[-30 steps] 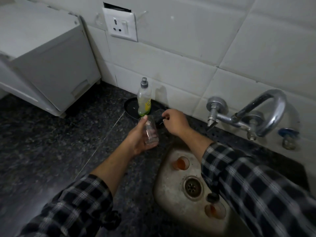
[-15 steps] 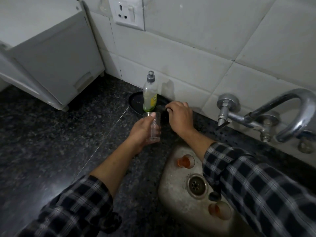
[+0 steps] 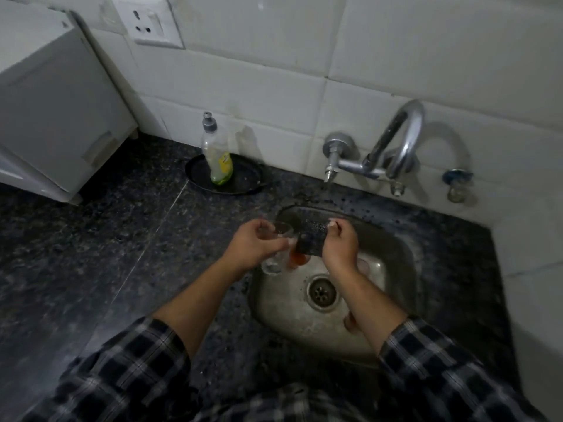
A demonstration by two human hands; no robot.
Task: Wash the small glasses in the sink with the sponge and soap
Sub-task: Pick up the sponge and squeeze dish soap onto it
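Observation:
My left hand [image 3: 253, 243] holds a small clear glass [image 3: 275, 257] over the left rim of the steel sink [image 3: 393, 251]. My right hand [image 3: 338, 245] grips a dark scrub sponge [image 3: 310, 239] right beside the glass's mouth. Below the sponge, a glass with an orange tint [image 3: 297, 259] stands in the basin, partly hidden. Another tinted glass [image 3: 350, 322] peeks out under my right forearm. The soap bottle [image 3: 217, 153], clear with yellow-green liquid, stands on a black tray [image 3: 243, 178] against the wall.
A chrome tap [image 3: 396, 141] juts from the tiled wall above the sink, with a second small valve [image 3: 455, 181] to its right. A white appliance [image 3: 51, 95] sits on the dark granite counter [image 3: 91, 254] at left. The drain [image 3: 322, 292] lies mid-basin.
My right hand came away from the black tray with the sponge. Both hands moved right and toward me, from beside the soap bottle to above the sink, glass still in the left.

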